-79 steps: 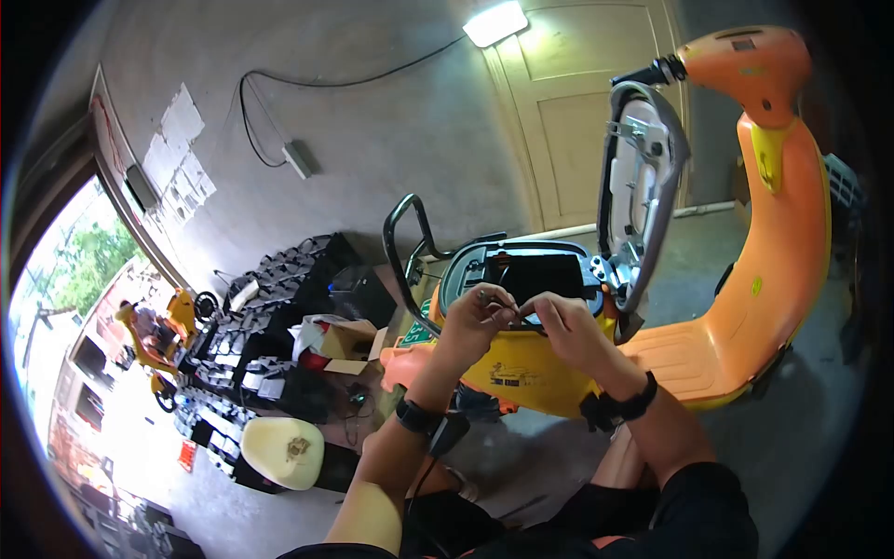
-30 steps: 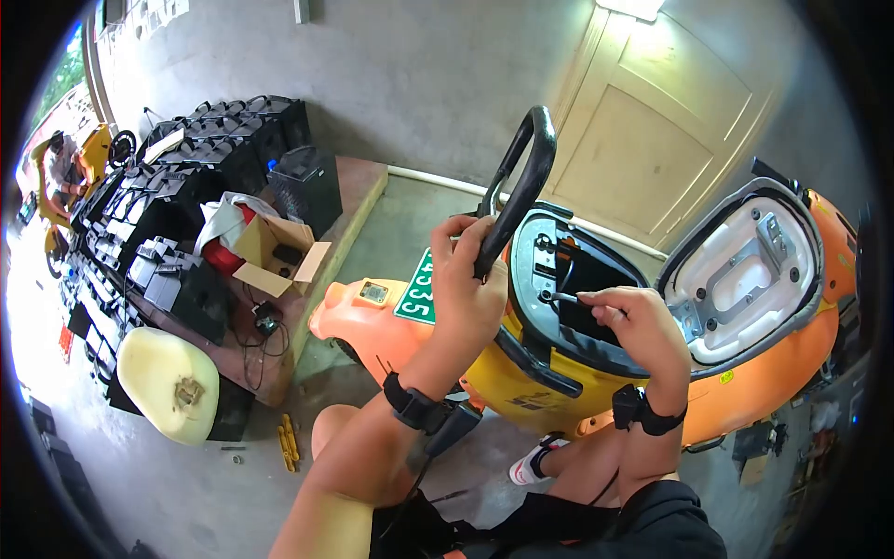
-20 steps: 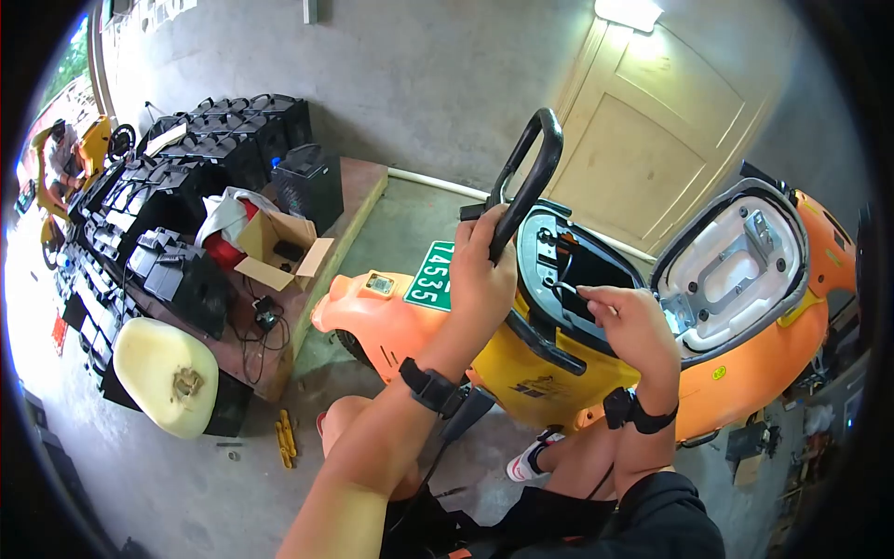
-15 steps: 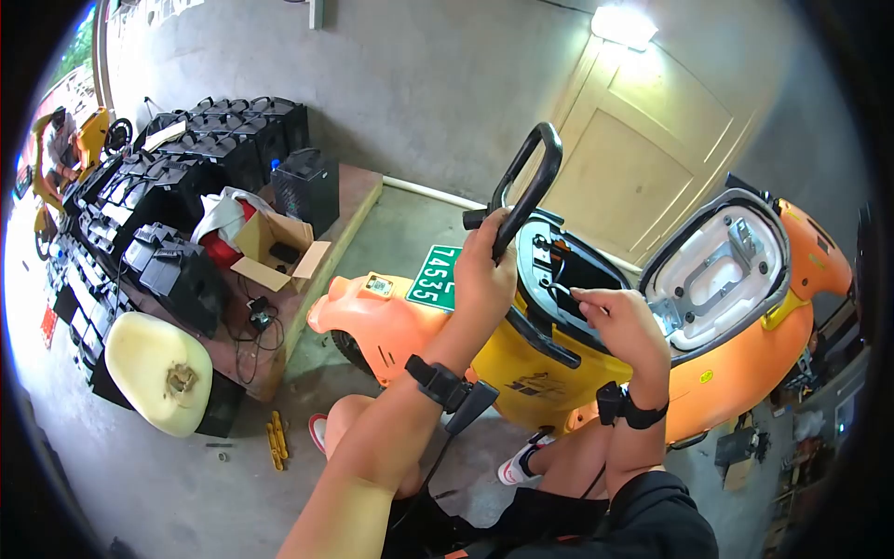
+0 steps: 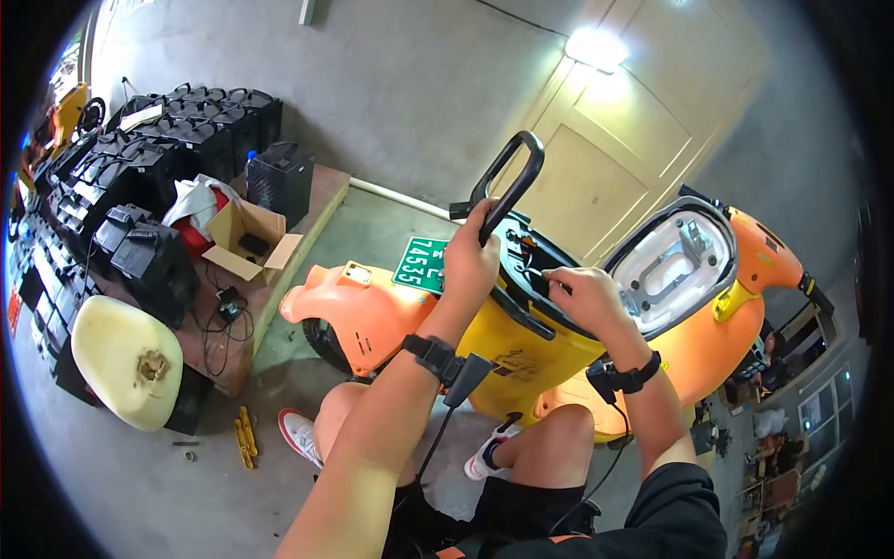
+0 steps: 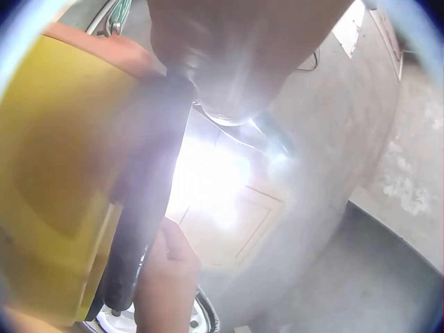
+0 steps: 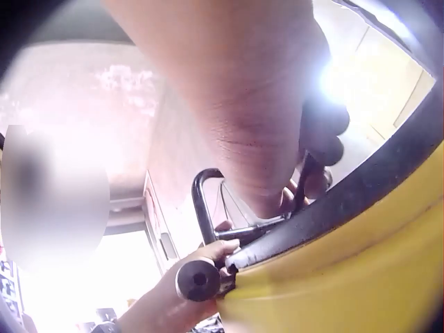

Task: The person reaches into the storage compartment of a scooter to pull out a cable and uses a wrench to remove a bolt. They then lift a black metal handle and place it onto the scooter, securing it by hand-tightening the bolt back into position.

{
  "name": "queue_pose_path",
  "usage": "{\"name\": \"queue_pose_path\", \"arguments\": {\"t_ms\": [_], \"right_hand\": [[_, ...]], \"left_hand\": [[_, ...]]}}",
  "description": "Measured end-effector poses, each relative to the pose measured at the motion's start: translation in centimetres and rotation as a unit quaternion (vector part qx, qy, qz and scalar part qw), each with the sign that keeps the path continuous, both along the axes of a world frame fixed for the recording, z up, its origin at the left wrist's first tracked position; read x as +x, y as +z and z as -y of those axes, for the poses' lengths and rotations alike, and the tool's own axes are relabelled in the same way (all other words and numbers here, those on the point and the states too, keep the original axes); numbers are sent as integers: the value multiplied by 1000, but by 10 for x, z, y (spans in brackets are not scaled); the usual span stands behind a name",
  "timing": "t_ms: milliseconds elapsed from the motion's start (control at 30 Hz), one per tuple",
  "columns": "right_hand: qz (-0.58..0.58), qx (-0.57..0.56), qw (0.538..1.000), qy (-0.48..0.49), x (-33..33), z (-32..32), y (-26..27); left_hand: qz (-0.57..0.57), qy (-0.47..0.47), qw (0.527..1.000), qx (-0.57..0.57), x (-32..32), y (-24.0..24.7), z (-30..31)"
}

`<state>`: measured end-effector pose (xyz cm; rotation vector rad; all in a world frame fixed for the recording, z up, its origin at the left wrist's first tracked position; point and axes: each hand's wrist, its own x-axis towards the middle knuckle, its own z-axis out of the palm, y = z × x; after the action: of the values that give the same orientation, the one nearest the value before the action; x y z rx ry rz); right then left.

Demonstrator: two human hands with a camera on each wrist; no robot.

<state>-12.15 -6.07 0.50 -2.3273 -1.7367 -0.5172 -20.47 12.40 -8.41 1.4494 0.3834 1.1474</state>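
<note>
In the head view the left hand (image 5: 467, 265) grips the black grab rail (image 5: 526, 182) at the rear of an orange and yellow scooter (image 5: 540, 368). The right hand (image 5: 591, 298) is over the open seat compartment (image 5: 570, 258), pinching a thin item (image 5: 535, 274) between thumb and finger; what it is cannot be told. From the left wrist, the left hand (image 6: 243, 55) shows large beside the dark rail (image 6: 149, 166). The right wrist view has the right hand (image 7: 257, 132) bent above the dark rim (image 7: 333, 208), a slim dark item (image 7: 303, 182) at its fingertips.
The raised seat (image 5: 680, 265) leans forward of the compartment. Several black batteries (image 5: 200, 130), an open carton (image 5: 237, 240) and a cream seat pad (image 5: 126, 363) stand at the left. Yellow tools (image 5: 245, 438) lie on the floor; a lit lamp (image 5: 596, 49) hangs by the door.
The hands, earlier together above the compartment, are apart: the left took hold of the rail, the right moved over the compartment. Lately the head view has turned, shifting the scene left.
</note>
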Motion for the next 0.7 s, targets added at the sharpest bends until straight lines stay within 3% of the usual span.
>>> {"name": "queue_pose_path", "arguments": {"t_ms": [33,100,200,267,333,433,500,600,700], "right_hand": [[4,0,1000,0,1,0,3],[-116,-35,991,-58,1,-2,8],[-161,-52,983,-70,10,-10,10],[-133,-66,986,-72,12,-13,11],[-24,-81,996,-21,15,-13,7],[-63,-113,992,-9,18,-15,8],[-123,-167,977,-40,10,-21,20],[-113,-189,975,39,28,-24,13],[-81,-244,966,-26,11,-32,24]], "left_hand": [[1,-22,1000,-15,1,-1,-1],[-2,-32,999,-37,-3,3,0],[-14,-40,997,-58,-7,9,2],[6,3,999,-33,-6,10,5],[7,20,1000,-21,-1,8,7],[-23,127,992,-11,4,10,15],[-23,122,992,-22,6,11,15],[0,117,992,-44,4,14,18],[10,101,994,-40,5,13,16]]}}
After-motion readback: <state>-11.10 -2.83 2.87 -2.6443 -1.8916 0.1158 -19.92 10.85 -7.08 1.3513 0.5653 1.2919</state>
